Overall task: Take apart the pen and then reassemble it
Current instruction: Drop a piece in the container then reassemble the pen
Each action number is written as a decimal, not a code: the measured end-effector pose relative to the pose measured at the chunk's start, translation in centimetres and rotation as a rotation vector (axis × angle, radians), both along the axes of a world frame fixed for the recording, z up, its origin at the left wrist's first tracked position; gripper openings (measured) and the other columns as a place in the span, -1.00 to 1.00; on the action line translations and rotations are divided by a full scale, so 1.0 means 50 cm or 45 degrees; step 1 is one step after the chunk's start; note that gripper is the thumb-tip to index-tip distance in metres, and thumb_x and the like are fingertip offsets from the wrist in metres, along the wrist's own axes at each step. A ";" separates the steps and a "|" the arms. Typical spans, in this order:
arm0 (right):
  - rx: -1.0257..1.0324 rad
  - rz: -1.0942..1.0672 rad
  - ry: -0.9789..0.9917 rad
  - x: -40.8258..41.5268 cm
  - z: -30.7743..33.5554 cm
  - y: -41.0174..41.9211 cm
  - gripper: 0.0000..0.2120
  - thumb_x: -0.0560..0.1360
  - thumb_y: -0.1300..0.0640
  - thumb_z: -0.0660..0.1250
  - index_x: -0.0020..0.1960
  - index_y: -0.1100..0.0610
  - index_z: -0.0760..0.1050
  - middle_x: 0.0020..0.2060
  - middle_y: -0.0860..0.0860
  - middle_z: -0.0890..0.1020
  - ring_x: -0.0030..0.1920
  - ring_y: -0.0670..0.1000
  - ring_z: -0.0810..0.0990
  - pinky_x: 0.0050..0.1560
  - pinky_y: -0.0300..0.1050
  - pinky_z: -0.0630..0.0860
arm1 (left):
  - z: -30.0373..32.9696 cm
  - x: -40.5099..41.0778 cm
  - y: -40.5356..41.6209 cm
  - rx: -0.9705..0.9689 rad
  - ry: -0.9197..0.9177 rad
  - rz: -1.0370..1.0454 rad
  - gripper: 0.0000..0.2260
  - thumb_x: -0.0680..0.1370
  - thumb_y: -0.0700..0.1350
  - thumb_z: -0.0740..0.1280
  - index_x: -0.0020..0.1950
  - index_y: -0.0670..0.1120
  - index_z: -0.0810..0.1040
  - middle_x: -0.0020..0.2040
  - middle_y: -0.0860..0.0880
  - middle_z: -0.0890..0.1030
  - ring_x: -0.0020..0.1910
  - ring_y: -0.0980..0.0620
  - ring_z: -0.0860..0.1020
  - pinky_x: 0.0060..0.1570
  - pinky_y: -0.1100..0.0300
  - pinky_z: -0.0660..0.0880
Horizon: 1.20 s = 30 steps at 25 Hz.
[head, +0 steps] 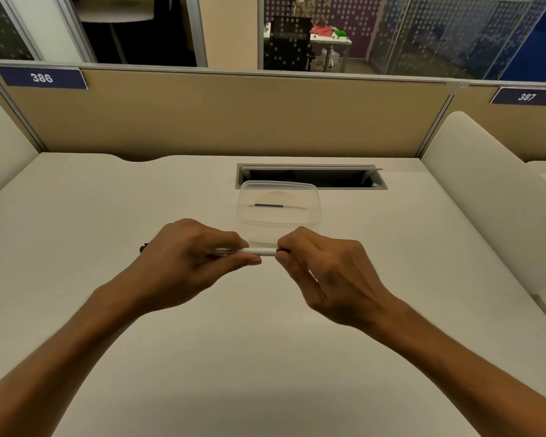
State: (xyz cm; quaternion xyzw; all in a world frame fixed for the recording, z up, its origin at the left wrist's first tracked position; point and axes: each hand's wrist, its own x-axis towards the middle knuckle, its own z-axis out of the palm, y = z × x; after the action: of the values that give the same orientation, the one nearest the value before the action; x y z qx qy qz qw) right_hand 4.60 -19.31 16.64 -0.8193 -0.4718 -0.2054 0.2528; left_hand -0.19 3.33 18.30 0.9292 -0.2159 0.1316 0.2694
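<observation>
Fingers: left hand wraps the white pen; right hand pinches its dark tip end.
Pen: level, above the tabletop middle.
Tabletop: clear container near the far edge.
Room: beige partition behind.

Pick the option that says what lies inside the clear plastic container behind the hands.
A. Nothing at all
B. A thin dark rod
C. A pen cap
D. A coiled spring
B: a thin dark rod lies flat inside the clear container, while the left hand holds the white pen barrel and the right hand pinches its end.
</observation>
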 end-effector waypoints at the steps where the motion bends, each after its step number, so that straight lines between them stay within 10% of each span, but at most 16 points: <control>1: -0.030 0.015 -0.074 0.004 -0.001 0.001 -0.72 0.62 0.04 0.12 -0.09 0.16 0.51 -0.31 0.00 0.54 -0.47 -0.02 0.34 -0.55 -0.11 0.31 | 0.000 0.001 0.001 -0.025 0.027 -0.004 -0.65 0.51 0.23 0.23 -0.04 0.04 0.68 -0.46 0.01 0.55 -0.51 0.04 0.42 -0.54 0.01 0.38; 8: 0.119 0.103 0.073 0.009 -0.004 0.007 -0.72 0.62 0.08 0.10 -0.25 0.10 0.36 -0.43 -0.07 0.37 -0.49 -0.06 0.26 -0.52 -0.14 0.24 | 0.009 -0.001 -0.018 0.033 -0.078 -0.040 -0.63 0.52 0.20 0.23 -0.08 -0.04 0.69 -0.42 0.01 0.61 -0.52 0.03 0.47 -0.57 0.06 0.42; 14: 0.588 0.075 1.649 -0.007 -0.005 0.026 -0.52 0.66 0.11 0.10 -0.44 -0.01 0.28 -0.52 -0.13 0.23 -0.52 -0.10 0.15 -0.51 -0.29 0.16 | 0.007 0.002 -0.018 0.597 -0.429 -0.009 -0.70 0.57 0.04 0.24 -0.10 -0.14 0.65 -0.42 -0.03 0.58 -0.60 -0.06 0.43 -0.60 0.25 0.24; 16: 0.536 0.030 1.799 -0.002 -0.003 0.025 -0.55 0.65 0.07 0.10 -0.42 0.03 0.24 -0.51 -0.12 0.22 -0.50 -0.07 0.14 -0.49 -0.27 0.15 | 0.001 0.006 -0.018 0.600 -0.401 -0.006 -0.66 0.58 0.07 0.19 -0.11 -0.12 0.64 -0.42 -0.02 0.59 -0.60 -0.06 0.44 -0.60 0.24 0.26; 26: 0.048 -0.002 -0.163 0.003 0.003 -0.010 -0.67 0.62 0.06 0.11 -0.18 0.18 0.51 -0.39 0.01 0.50 -0.51 -0.01 0.34 -0.53 -0.17 0.27 | 0.011 0.000 -0.020 0.072 -0.066 0.012 -0.62 0.52 0.27 0.19 -0.09 0.04 0.66 -0.48 0.01 0.53 -0.52 0.04 0.40 -0.54 0.05 0.38; 30: 0.085 0.082 -0.317 0.008 0.003 -0.016 -0.58 0.64 0.08 0.06 -0.25 0.22 0.52 -0.43 0.07 0.50 -0.53 0.01 0.34 -0.52 -0.20 0.28 | 0.016 -0.008 -0.032 -0.118 0.077 -0.061 -0.68 0.51 0.23 0.26 -0.13 0.03 0.66 -0.51 0.03 0.45 -0.53 0.04 0.34 -0.55 0.04 0.32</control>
State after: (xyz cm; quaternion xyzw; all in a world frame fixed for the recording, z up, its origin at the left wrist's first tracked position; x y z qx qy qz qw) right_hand 5.03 -20.12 16.78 -0.7631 -0.5184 -0.3129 0.2259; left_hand -0.60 1.75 19.10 0.9139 -0.2236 0.1069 0.3215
